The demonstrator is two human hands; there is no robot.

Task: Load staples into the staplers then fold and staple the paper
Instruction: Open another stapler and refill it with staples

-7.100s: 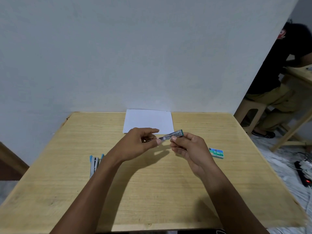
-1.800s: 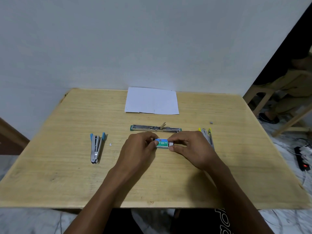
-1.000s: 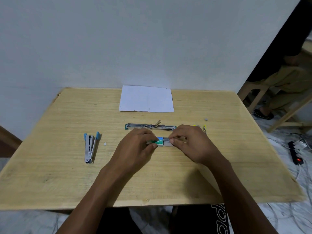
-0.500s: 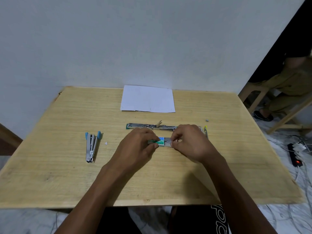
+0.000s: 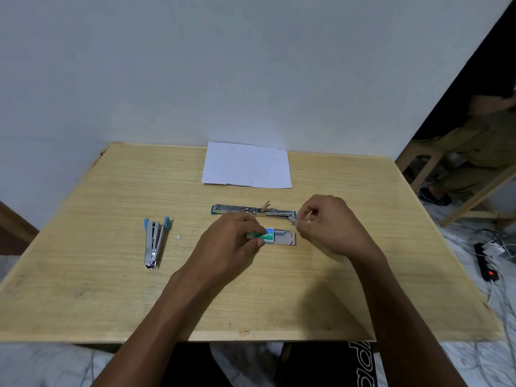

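Pale blue-grey wall (image 5: 251,65) backs a light wooden table (image 5: 111,289) seen from a head-worn camera. At the table's centre lies a green-and-blue staple box (image 5: 269,235), its grey inner tray (image 5: 286,238) slid out to the right; a short grey block of staples (image 5: 280,232) sits in the tray's far corner, and the rest of the tray looks bare.

A person's left hand (image 5: 231,241) rests on the table with thumb and fingertips closed on the left end of the box, pressing it down. The right hand (image 5: 329,224) hovers just right of the tray, its thumb and forefinger pinched together on a small grey strip of staples (image 5: 293,219), with the other fingers loosely curled; the strip is held off the table, close to the near end of the opened stapler.

That stapler, green-based (image 5: 252,211), lies flat and swung fully open in a long line just beyond the box, its metal channel facing up. A second stapler with blue ends (image 5: 155,241) lies well apart to the left, partly open in a narrow V, with a tiny white scrap (image 5: 178,237) beside it. A white sheet of paper (image 5: 247,166) lies flat and unfolded against the far edge of the table, by the wall.

At the right edge of the view, another person sits on a stool (image 5: 418,166) beyond the table, and a black power strip (image 5: 485,263) with a red light lies on the floor.
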